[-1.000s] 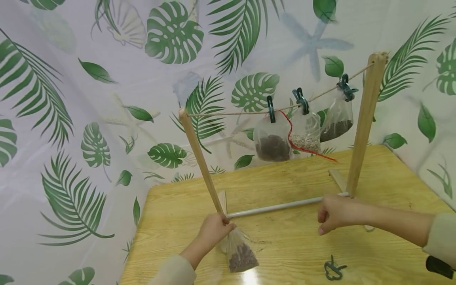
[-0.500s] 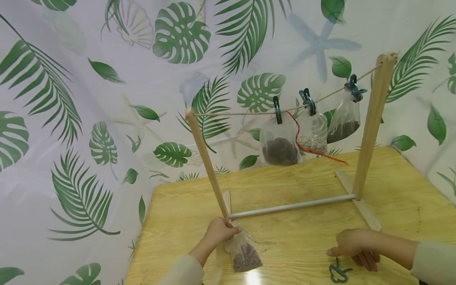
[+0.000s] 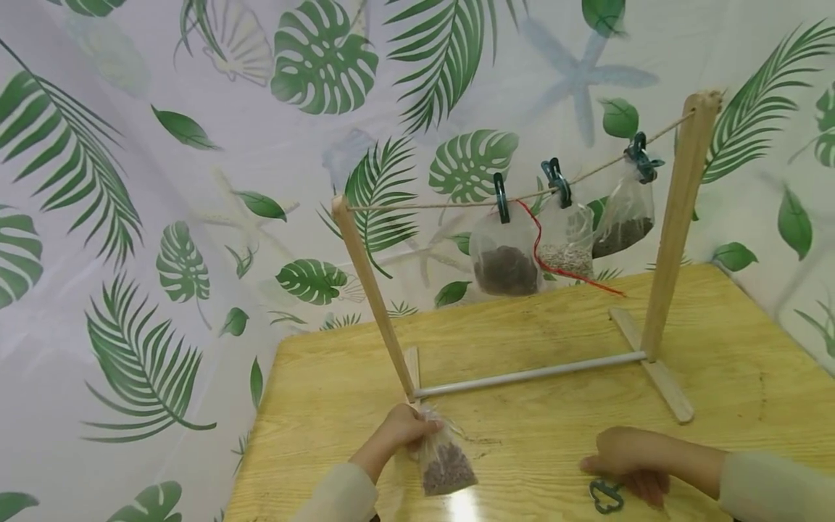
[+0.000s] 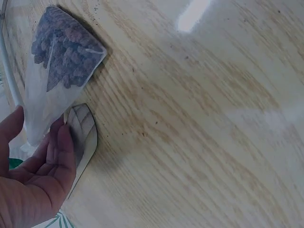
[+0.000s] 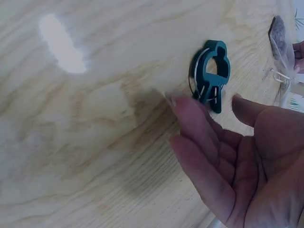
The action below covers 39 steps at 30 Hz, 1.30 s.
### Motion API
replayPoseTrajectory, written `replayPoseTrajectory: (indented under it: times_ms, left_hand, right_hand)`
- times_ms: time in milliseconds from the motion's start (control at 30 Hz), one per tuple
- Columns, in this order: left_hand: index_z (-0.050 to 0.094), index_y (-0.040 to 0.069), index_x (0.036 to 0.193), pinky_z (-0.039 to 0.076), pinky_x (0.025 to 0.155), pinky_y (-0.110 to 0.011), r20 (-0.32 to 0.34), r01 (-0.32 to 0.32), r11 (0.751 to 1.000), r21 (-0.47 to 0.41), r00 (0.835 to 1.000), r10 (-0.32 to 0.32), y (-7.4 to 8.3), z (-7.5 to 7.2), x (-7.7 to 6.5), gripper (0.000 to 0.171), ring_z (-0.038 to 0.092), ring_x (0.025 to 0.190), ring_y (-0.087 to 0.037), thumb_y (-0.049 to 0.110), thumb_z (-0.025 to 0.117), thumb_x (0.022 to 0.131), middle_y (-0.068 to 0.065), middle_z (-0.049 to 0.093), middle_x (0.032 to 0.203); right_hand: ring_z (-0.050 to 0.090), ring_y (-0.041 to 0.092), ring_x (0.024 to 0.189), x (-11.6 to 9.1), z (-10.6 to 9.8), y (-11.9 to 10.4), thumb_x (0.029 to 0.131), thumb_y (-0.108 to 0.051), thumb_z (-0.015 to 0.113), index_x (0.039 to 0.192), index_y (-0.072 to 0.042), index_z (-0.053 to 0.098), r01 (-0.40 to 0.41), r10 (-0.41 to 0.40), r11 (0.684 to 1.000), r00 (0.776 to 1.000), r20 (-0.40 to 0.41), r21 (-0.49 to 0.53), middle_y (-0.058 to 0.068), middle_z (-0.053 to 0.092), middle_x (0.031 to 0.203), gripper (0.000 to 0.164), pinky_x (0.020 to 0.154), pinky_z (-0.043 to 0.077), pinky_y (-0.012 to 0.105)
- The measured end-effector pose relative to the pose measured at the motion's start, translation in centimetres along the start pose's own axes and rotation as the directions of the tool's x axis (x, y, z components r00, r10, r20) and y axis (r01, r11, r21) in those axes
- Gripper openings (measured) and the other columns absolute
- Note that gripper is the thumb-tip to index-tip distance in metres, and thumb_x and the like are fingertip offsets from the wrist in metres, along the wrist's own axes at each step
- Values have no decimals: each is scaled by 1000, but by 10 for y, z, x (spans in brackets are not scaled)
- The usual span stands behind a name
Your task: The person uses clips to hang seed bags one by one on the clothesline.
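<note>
My left hand point(image 3: 396, 433) pinches the gathered top of a clear plastic bag point(image 3: 446, 470) near the foot of the rack's left post. Reddish-brown chunks fill the bag's lower part, seen closely in the left wrist view, where the bag point(image 4: 66, 54) lies beyond the fingertips. Just above the table, my right hand point(image 3: 631, 457) hovers over a dark green spring clip point(image 5: 216, 80). In the right wrist view the clip sits beyond the thumb and fingertips of the right hand point(image 5: 251, 166), with a gap between them; whether a finger touches it cannot be told.
A wooden rack with a left post point(image 3: 372, 297), right post point(image 3: 678, 225) and pale crossbar point(image 3: 528, 376) stands on the wooden table point(image 3: 313, 406). From its cord point(image 3: 417, 207) hang a dark-filled bag point(image 3: 505, 272), two other filled bags, green clips and a red string point(image 3: 574, 275).
My right hand has come away from the right end of the crossbar and down to the clip on the table. The left hand keeps the bag in nearly the same place.
</note>
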<state>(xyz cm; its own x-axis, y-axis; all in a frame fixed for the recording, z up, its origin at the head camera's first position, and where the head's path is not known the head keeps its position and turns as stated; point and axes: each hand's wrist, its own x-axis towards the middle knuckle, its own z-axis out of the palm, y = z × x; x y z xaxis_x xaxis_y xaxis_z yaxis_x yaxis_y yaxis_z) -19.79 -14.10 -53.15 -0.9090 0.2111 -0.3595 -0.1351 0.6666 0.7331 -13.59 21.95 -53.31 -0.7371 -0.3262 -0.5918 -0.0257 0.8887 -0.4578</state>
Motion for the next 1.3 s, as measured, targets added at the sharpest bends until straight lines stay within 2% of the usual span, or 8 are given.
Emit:
replayPoseTrajectory:
  times_ms: [133,333,533,700,867,1000,1100,1300]
  left_hand:
    - [47,12,57,34,46,-18,-15,-38,998,-53,999,37,-2,3,2,35,39,49,-6,13,70,84,6,42,53]
    - [49,10,61,36,47,-16,2,-68,986,-151,998,69,-5,7,6,29,41,50,-5,3,67,83,7,43,56]
    - [64,-3,82,45,53,-18,106,30,951,-306,994,3,-10,8,12,14,50,57,-3,9,64,89,7,53,62]
    - [66,-12,99,47,56,-17,122,52,941,-335,992,-11,-11,8,14,22,53,60,-3,8,64,89,7,56,66]
    - [67,-13,98,46,56,-18,83,-7,954,-301,996,33,-9,11,14,22,51,62,-5,6,66,87,5,59,71]
    - [67,-13,100,49,59,-21,71,-33,956,-292,996,56,-6,12,12,23,54,66,-5,5,67,86,-2,67,82]
    - [67,-12,101,51,62,-22,66,-46,959,-281,996,67,-5,12,12,24,56,67,-4,5,67,85,-9,70,88]
    - [67,-11,103,53,65,-22,74,-76,957,-281,992,100,0,11,11,26,58,69,-4,8,68,86,-12,71,91]
  right_hand:
    - [61,22,45,5,-4,-7,81,-38,72,69,-4,53,17,-21,999,995,-101,-37,8,57,56,41,48,54,37]
    - [55,15,43,8,-5,-9,71,-42,80,72,-6,52,10,-30,992,986,-162,-125,5,52,61,45,42,47,28]
    - [52,17,52,11,1,-16,60,-42,86,67,-9,49,27,-57,985,983,-173,-172,3,50,62,50,49,47,31]
    - [47,18,55,16,3,-21,61,-26,86,66,-9,48,54,-87,986,974,-208,-157,3,48,63,42,50,43,32]
    - [32,9,45,21,3,-24,59,-11,71,57,-13,42,175,-181,984,948,-262,-46,-4,40,53,29,42,26,21]
    - [23,1,42,26,2,-26,56,-2,62,54,-18,38,339,-324,941,906,-273,5,-12,32,47,28,41,19,15]
    - [30,1,43,27,1,-28,56,3,59,58,-15,43,404,-385,914,886,-260,23,-11,37,51,25,42,24,13]
    - [39,3,52,31,-5,-31,62,8,60,69,-9,51,459,-435,884,878,-201,93,-7,46,62,21,48,32,14]
